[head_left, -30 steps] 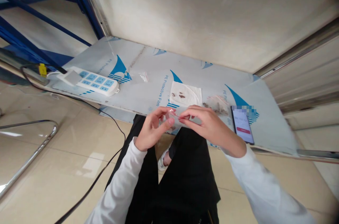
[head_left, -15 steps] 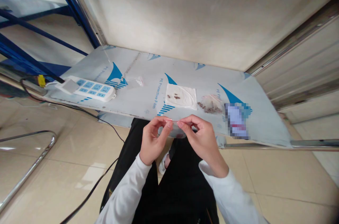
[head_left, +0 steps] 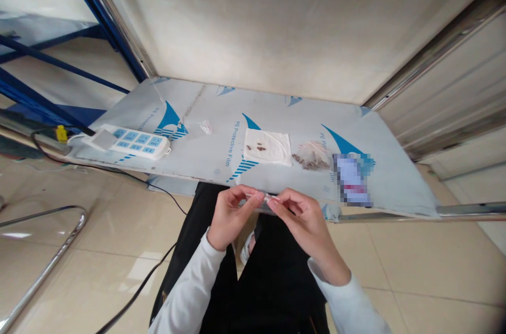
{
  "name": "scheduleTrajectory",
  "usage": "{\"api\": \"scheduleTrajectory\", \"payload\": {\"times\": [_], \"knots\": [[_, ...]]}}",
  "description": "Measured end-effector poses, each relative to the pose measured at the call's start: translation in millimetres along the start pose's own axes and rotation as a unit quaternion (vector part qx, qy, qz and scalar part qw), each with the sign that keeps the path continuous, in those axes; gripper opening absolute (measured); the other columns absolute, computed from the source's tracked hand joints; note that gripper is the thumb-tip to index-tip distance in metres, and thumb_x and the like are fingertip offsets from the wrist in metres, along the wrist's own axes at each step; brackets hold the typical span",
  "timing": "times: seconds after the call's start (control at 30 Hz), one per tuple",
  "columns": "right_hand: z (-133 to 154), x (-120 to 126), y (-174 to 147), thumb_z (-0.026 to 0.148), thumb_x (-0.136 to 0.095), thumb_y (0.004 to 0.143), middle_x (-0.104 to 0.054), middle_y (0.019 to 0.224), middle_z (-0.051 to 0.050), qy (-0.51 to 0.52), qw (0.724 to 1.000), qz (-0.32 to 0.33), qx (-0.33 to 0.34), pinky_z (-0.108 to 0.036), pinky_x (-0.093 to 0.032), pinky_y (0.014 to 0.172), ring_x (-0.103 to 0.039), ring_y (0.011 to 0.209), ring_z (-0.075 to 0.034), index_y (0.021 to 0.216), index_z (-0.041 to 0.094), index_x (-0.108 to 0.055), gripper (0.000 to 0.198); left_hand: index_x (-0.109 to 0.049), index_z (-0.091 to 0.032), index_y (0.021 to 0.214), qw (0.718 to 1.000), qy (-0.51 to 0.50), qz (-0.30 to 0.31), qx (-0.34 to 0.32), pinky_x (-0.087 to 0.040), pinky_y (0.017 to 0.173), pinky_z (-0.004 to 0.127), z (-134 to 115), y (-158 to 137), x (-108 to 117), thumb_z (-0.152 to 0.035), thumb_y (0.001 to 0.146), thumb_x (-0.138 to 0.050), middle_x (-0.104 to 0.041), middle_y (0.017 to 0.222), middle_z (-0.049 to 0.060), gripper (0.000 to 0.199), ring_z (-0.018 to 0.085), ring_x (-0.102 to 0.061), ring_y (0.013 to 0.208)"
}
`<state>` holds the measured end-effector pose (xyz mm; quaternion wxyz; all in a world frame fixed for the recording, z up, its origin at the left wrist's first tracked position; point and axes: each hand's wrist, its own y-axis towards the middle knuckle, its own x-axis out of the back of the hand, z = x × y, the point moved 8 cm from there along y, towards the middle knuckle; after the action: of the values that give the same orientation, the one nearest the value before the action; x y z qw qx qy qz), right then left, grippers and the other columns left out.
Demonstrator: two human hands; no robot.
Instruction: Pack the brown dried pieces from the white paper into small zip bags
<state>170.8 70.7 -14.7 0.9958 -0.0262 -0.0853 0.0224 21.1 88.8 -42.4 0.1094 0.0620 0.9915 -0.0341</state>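
Between my two hands is a small clear plastic bag [head_left: 258, 208], held by its top edge just off the front of the table. My left hand [head_left: 233, 218] pinches it between thumb and forefinger. From the other side, my right hand [head_left: 306, 226] pinches the same edge, its thumb close to the left one. The bag's contents cannot be made out. Beyond the hands, a white cloth [head_left: 274, 148] lies flat with several small brown pieces [head_left: 261, 147] on it. To its right rests a clear bag of brownish pieces [head_left: 314, 157].
A white power strip [head_left: 138, 143] lies at the left of the film-covered table [head_left: 348, 118], its black cable [head_left: 162, 181] running over the edge. Another small clear bag [head_left: 205, 126] lies behind. A pixelated flat object [head_left: 351, 180] is at the right. Blue rack bars [head_left: 98, 12] stand left.
My hands have dropped slightly in the picture, and the thumbs appear to have shifted along the bag's edge. The bag hangs less spread out. The view has tilted slightly.
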Motion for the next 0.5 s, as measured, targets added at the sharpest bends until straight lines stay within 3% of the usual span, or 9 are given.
{"api": "scheduleTrajectory", "payload": {"times": [0.13, 0.23, 0.37, 0.5], "knots": [[-13.1, -2.5, -0.2, 0.044, -0.070, 0.079, -0.073, 0.087, -0.007, 0.072, 0.996, 0.000, -0.049, -0.031, -0.054, 0.074, -0.068, 0.082, -0.021, 0.087, 0.019, -0.069, 0.027, -0.068, -0.014, 0.074, 0.999, 0.038, -0.016, 0.003, -0.047, 0.061, 0.024, 2.0, 2.5, 3.3, -0.034, 0.077, -0.073, -0.068, 0.066, 0.003, 0.021, 0.012, -0.058, 0.061], [-14.7, -1.6, 0.5, 0.044, -0.070, 0.079, -0.072, 0.083, -0.007, 0.080, 0.995, -0.014, -0.059, -0.029, -0.054, 0.071, -0.067, 0.076, -0.019, 0.086, 0.017, -0.069, 0.028, -0.069, -0.014, 0.073, 0.996, 0.080, -0.042, -0.025, -0.046, 0.062, 0.023, -4.8, 0.8, 6.4, -0.033, 0.077, -0.073, -0.067, 0.067, 0.003, 0.020, 0.011, -0.057, 0.063], [-5.9, 4.6, 0.7, 0.043, -0.070, 0.080, -0.069, 0.072, -0.003, 0.073, 0.995, -0.048, -0.041, -0.025, -0.051, 0.065, -0.063, 0.066, -0.014, 0.079, 0.017, -0.067, 0.027, -0.070, -0.013, 0.077, 0.999, 0.016, -0.038, -0.002, -0.048, 0.068, 0.024, -7.8, -0.9, 5.2, -0.034, 0.077, -0.073, -0.071, 0.074, 0.005, 0.021, 0.013, -0.061, 0.067], [1.6, 5.1, 2.3, 0.042, -0.070, 0.080, -0.068, 0.073, -0.003, 0.075, 0.995, -0.050, -0.035, -0.024, -0.051, 0.067, -0.063, 0.068, -0.014, 0.081, 0.017, -0.067, 0.025, -0.067, -0.013, 0.073, 0.999, -0.003, -0.049, -0.008, -0.048, 0.068, 0.022, -12.8, -1.1, 8.9, -0.033, 0.079, -0.071, -0.068, 0.067, 0.002, 0.021, 0.011, -0.060, 0.065]]}}
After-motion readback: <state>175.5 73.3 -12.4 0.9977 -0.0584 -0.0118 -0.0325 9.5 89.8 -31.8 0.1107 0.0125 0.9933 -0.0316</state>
